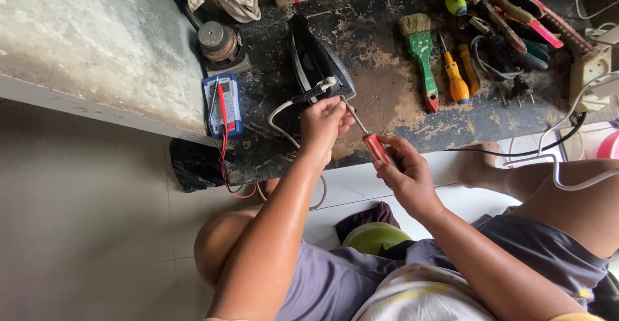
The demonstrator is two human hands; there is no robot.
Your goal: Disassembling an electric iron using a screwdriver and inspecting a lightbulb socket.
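One black clothes iron (pixel 316 63), lying at the near edge of the worn dark workbench (pixel 387 108), its white cord end pinched by your left hand (pixel 322 124). One red-handled screwdriver (pixel 371 141), gripped by the curled fingers of your right hand (pixel 406 176), shaft angled toward the iron's rear. Left: one blue multimeter (pixel 224 105); right: one green brush (pixel 420 53), two orange screwdrivers (pixel 456 79).

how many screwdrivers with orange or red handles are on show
3, perhaps more. A red one sits in the right hand, its tip at the iron, which the left hand steadies. Two orange ones lie beside the green brush. The tool pile may hide others.
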